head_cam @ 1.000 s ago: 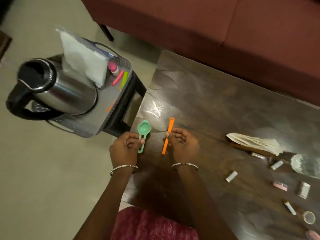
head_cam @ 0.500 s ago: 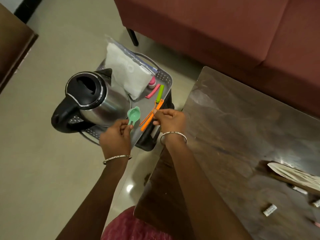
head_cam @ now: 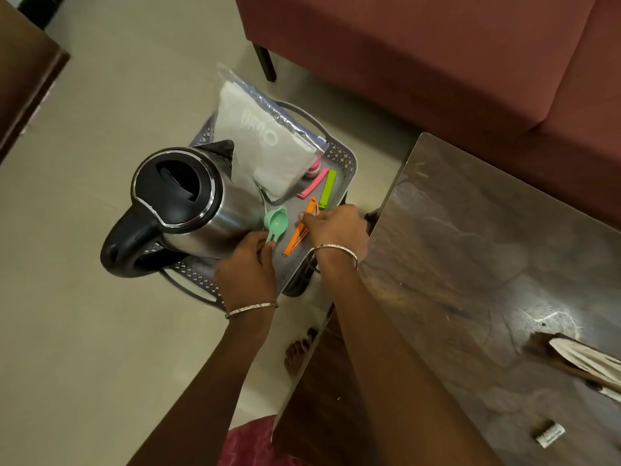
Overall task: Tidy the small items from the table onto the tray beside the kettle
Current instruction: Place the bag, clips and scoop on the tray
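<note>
A grey perforated tray (head_cam: pixel 339 156) stands on a low stool left of the dark table (head_cam: pixel 470 247). On it are a steel kettle (head_cam: pixel 188 203), a white bag (head_cam: pixel 265 146), a pink clip (head_cam: pixel 314 186) and a green clip (head_cam: pixel 327 190). My left hand (head_cam: pixel 248 267) pinches the handle of a green measuring scoop (head_cam: pixel 275 222), whose bowl is low over the tray beside the kettle. My right hand (head_cam: pixel 336 227) holds an orange clip (head_cam: pixel 300 230) down on the tray next to another orange clip.
A maroon sofa (head_cam: pixel 437 62) runs along the far side. On the table's right part lie a folded paper packet (head_cam: pixel 584 361) and a small white sachet (head_cam: pixel 549 437). A dark cabinet (head_cam: pixel 23 72) stands at far left. My bare foot (head_cam: pixel 297 351) rests on the floor under the table edge.
Both hands carried the scoop and the orange clip from the table's left end over to the tray and lowered them beside the kettle. The view swung left with them.
</note>
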`<state>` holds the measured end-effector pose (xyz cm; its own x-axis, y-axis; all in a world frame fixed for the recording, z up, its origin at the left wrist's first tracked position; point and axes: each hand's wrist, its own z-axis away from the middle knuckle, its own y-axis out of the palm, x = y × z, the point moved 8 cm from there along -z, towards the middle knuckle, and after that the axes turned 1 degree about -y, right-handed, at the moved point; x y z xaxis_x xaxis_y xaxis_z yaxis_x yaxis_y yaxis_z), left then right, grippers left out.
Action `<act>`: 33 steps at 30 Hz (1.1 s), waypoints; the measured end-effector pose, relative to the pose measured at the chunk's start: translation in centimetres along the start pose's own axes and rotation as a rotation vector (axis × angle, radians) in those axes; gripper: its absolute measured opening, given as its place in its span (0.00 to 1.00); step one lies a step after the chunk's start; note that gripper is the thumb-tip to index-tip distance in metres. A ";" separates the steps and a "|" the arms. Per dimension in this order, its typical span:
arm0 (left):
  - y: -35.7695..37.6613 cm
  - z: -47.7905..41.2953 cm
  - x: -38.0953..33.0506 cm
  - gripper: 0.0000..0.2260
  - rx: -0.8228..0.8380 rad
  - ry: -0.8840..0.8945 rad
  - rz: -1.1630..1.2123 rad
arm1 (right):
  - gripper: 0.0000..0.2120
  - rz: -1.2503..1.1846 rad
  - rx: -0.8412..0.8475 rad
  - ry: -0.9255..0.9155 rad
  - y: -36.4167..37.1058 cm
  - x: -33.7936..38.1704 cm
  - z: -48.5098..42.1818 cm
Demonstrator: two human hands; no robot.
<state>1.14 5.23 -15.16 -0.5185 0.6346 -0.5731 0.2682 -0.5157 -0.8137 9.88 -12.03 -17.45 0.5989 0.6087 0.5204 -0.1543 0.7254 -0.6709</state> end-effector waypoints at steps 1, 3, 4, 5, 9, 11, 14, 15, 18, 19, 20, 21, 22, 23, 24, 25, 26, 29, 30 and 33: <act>0.4 -0.2 -0.1 0.06 0.011 0.003 -0.008 | 0.14 0.024 -0.005 -0.049 -0.1 0.3 0.1; 1.1 -0.6 -0.4 0.07 0.040 0.014 -0.034 | 0.07 0.009 -0.025 -0.172 -0.7 0.8 0.5; 1.4 -0.8 -0.6 0.08 0.061 0.010 -0.052 | 0.06 -0.023 -0.044 -0.233 -1.2 0.8 0.8; 1.8 -0.9 -0.7 0.08 0.081 -0.002 -0.079 | 0.05 -0.069 -0.070 -0.275 -1.7 0.5 1.0; 3.1 -1.3 -1.3 0.08 0.139 -0.016 -0.165 | 0.03 -0.289 -0.173 -0.292 -3.6 -2.2 1.7; 3.7 -1.5 -1.5 0.08 0.145 -0.012 -0.157 | 0.04 -0.361 -0.221 -0.254 -4.5 -3.7 1.5; 4.5 -1.9 -1.4 0.07 0.134 -0.022 -0.104 | 0.04 -0.396 -0.256 -0.194 -5.1 -5.5 1.0; 4.6 -2.0 -1.5 0.06 0.128 -0.025 -0.099 | 0.03 -0.399 -0.259 -0.180 -5.2 -6.0 0.8; 5.0 -2.1 -1.5 0.05 0.117 -0.022 -0.052 | 0.06 -0.418 -0.246 -0.174 -5.3 -6.9 0.8; 5.2 -2.1 -1.4 0.05 0.119 -0.016 -0.038 | 0.08 -0.427 -0.239 -0.178 -5.2 -7.1 0.9; 5.4 -2.1 -1.4 0.05 0.124 -0.018 -0.030 | 0.09 -0.435 -0.228 -0.181 -5.2 -7.3 1.0; 5.5 -2.2 -1.2 0.04 0.127 -0.026 -0.023 | 0.09 -0.439 -0.217 -0.183 -5.2 -7.5 1.1; 5.6 -2.2 -0.9 0.04 0.133 -0.038 -0.014 | 0.08 -0.442 -0.205 -0.185 -5.1 -7.6 1.2; 5.7 -2.2 -0.7 0.04 0.141 -0.046 -0.004 | 0.08 -0.448 -0.193 -0.186 -5.1 -7.8 1.4; 5.8 -2.1 -0.6 0.05 0.147 -0.048 0.004 | 0.08 -0.454 -0.181 -0.188 -5.1 -7.9 1.5; 5.8 -2.0 -0.6 0.05 0.153 -0.047 0.006 | 0.08 -0.459 -0.170 -0.192 -5.1 -8.1 1.7; 5.9 -2.0 -0.6 0.05 0.154 -0.044 0.002 | 0.09 -0.463 -0.162 -0.196 -5.2 -8.2 1.8; 5.8 -1.9 -0.7 0.08 0.153 -0.044 -0.047 | 0.09 -0.474 -0.161 -0.187 -5.3 -8.9 2.1; 5.7 -1.8 -0.8 0.08 0.158 -0.042 -0.054 | 0.10 -0.476 -0.164 -0.182 -5.4 -9.2 2.2; 5.3 -1.5 -1.2 0.08 0.167 -0.032 -0.065 | 0.08 -0.489 -0.164 -0.183 -6.0 -9.8 2.5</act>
<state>4.46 2.57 -18.94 -0.5567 0.6523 -0.5143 0.0961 -0.5644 -0.8199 2.96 -21.54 -17.17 0.4216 0.2699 0.8657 0.2414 0.8868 -0.3940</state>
